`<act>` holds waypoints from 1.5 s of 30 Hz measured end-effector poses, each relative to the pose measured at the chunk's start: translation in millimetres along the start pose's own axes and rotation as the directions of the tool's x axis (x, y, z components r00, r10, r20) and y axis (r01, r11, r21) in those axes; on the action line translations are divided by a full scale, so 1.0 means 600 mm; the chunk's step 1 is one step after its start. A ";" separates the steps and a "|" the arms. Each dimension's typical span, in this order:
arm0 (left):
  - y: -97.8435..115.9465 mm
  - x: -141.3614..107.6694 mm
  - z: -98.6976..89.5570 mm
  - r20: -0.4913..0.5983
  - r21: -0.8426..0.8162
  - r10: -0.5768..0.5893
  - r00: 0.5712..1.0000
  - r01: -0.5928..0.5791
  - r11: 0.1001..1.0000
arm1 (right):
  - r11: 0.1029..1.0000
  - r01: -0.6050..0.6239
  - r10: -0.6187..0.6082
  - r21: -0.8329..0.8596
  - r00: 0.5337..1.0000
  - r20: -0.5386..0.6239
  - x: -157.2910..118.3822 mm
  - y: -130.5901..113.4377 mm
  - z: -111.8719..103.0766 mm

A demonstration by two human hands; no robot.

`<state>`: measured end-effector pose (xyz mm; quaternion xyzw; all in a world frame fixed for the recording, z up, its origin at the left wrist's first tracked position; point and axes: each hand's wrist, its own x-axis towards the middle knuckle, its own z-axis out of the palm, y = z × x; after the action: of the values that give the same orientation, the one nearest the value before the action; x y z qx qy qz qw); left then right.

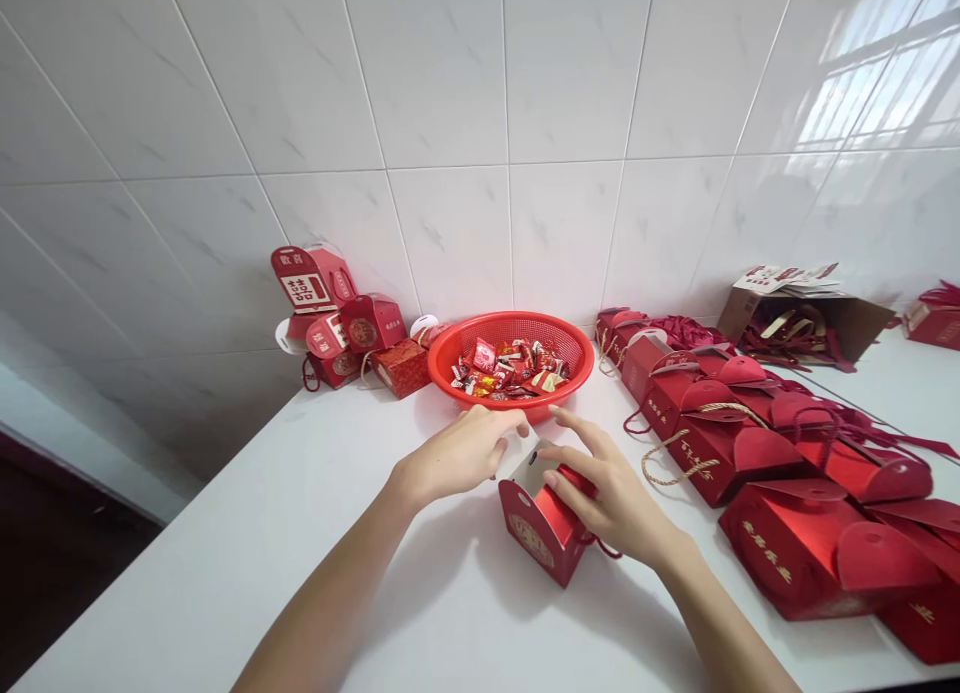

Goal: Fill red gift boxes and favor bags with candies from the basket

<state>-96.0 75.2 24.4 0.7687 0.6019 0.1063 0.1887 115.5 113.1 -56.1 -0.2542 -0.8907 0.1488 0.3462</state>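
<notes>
A small red gift box point(534, 533) stands on the white table in front of me, with a gold round emblem on its near face. Its top is partly unfolded, and a pale flap shows between my hands. My right hand point(604, 483) is on the box from the right, thumb and fingers gripping its red top flap. Just left of the pale flap, my left hand point(461, 453) has bent fingers, with a gap between thumb and forefinger and nothing visible in it. A dark red cord point(604, 547) sticks out at the box's right side.
Behind the box sits a red plastic basket point(439, 368) of wrapped candies point(510, 368). Several red boxes point(322, 283) are stacked at left by the tiled wall. Rows of closed red boxes point(780, 553) fill the right side, with a cardboard box point(847, 323) of ribbons behind.
</notes>
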 end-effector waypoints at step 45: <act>-0.088 0.073 -0.067 -0.119 -0.020 -0.011 0.993 0.009 1.000 | 0.876 -0.219 0.314 0.430 0.936 -0.162 0.032 0.061 -0.041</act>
<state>-147.2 134.6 36.2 0.7559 0.6149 0.1570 0.1606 133.0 156.2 -44.5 -0.3133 -0.7511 0.3465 0.4665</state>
